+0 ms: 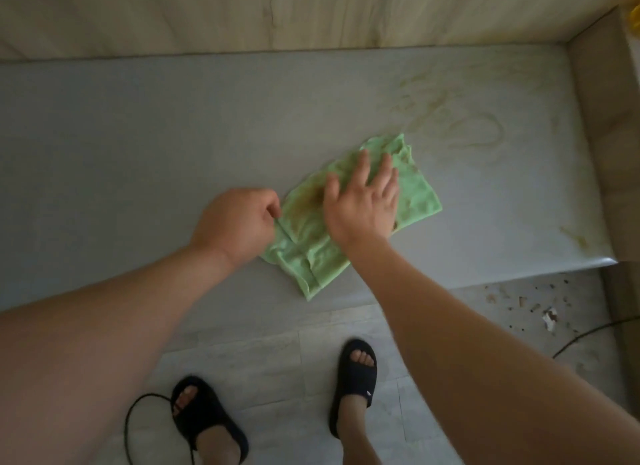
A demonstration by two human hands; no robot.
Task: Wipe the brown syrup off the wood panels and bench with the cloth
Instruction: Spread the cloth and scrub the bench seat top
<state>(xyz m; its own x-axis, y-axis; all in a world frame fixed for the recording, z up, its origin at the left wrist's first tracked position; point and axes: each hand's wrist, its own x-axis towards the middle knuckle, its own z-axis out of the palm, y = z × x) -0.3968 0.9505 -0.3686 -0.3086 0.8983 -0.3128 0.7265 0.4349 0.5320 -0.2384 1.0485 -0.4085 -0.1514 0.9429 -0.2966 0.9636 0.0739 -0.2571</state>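
A light green cloth [417, 194] with brown stains lies spread on the grey bench [138, 135], near its front edge. My left hand [239, 222] pinches the cloth's left edge with curled fingers. My right hand [363, 201] lies flat on the middle of the cloth, fingers straight and spread. Smeared brown syrup [474, 125] marks the bench to the right of the cloth, and a smaller streak of syrup [576, 237] sits near the bench's right front corner. The wood panel [311, 10] behind the bench shows a faint vertical streak.
A wood side panel [602, 135] closes the bench on the right. Crumbs and debris [540, 308] litter the tiled floor at the right. A black cable [138, 416] lies by my sandalled feet, and another cable [588, 336] runs at the right.
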